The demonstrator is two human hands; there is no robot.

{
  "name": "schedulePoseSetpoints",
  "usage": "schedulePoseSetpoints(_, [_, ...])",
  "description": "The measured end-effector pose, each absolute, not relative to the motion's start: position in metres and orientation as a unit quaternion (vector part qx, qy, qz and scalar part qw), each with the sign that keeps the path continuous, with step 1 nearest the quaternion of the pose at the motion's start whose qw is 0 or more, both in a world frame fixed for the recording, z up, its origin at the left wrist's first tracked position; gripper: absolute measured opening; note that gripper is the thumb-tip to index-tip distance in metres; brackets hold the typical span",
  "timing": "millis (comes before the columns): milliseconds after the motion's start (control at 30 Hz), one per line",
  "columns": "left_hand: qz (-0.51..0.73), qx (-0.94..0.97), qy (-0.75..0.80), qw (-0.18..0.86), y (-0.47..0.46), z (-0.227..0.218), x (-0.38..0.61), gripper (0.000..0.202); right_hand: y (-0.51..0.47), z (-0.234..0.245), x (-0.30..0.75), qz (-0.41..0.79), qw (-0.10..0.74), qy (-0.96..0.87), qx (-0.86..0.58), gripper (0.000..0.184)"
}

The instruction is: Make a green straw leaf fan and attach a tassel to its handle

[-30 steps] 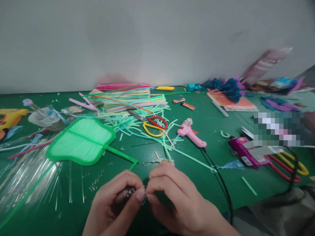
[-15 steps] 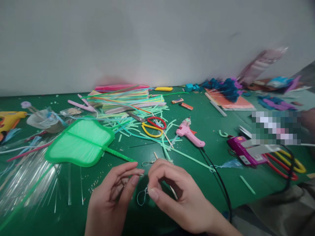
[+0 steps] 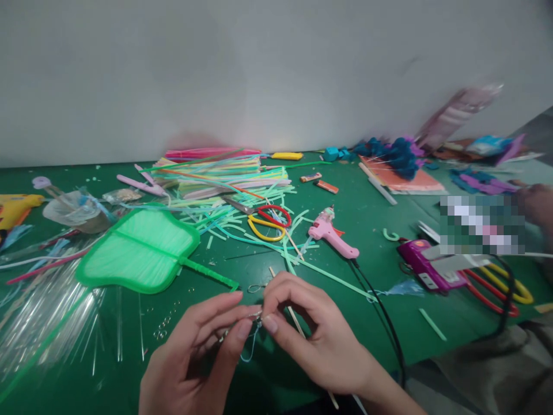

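Observation:
In the head view, my left hand (image 3: 199, 346) and my right hand (image 3: 315, 340) meet at the front of the green table. Both are closed in fingertip pinches. A tiny silvery piece (image 3: 258, 315) shows at the left fingertips, its kind too small to tell. The right thumb and forefinger grip a thin light-blue cord (image 3: 250, 353), which hangs down in a loop. Just beyond the left hand lies a green leaf-shaped fan (image 3: 142, 248), its handle pointing at my fingers. Small metal rings (image 3: 162, 333) are scattered to the left. A thin wooden stick (image 3: 295, 320) passes behind the right hand.
A pink glue gun (image 3: 334, 237) with a black cable lies to the right. Red-and-yellow-handled scissors (image 3: 268, 222) rest among pale green strips. Clear rods (image 3: 82, 311) spread at left. A purple device (image 3: 430, 265) lies near another person's hand (image 3: 540, 210) at far right.
My hands have come together, so the silvery piece and the cord now meet at the fingertips. The blue loop has shifted and partly turned. The view has barely moved.

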State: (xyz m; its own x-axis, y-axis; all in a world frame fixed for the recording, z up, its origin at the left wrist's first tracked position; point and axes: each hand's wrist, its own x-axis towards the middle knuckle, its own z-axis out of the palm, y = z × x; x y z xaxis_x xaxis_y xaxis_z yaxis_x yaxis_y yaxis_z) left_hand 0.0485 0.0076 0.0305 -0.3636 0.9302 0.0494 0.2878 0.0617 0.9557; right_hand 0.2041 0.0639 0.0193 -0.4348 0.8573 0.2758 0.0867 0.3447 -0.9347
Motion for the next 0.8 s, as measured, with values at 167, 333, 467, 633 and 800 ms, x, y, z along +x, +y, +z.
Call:
schedulePoseSetpoints(167, [0.481,0.572,0.624,0.227,0.006,0.023,0.040,0.019,0.064,0.020,0.205,0.480,0.404,-0.699,-0.343,0.008])
schedulePoseSetpoints(333, [0.434,0.662,0.599,0.119,0.005,0.014,0.029,0.020,0.068,0.017,0.208,0.469,0.405,-0.707,-0.342,0.007])
schedulePoseSetpoints(467, [0.415,0.710,0.560,0.096,0.006,0.013,0.023,0.021,0.069,0.016,0.210,0.450,0.410,-0.716,-0.342,0.009])
schedulePoseSetpoints(633, [0.398,0.721,0.537,0.180,0.012,0.012,0.016,0.030,0.065,0.021,0.211,0.423,0.414,-0.733,-0.336,0.008])
schedulePoseSetpoints(800, [0.438,0.689,0.523,0.245,0.019,0.015,0.022,0.012,0.060,0.025,0.209,0.401,0.408,-0.760,-0.310,0.008])
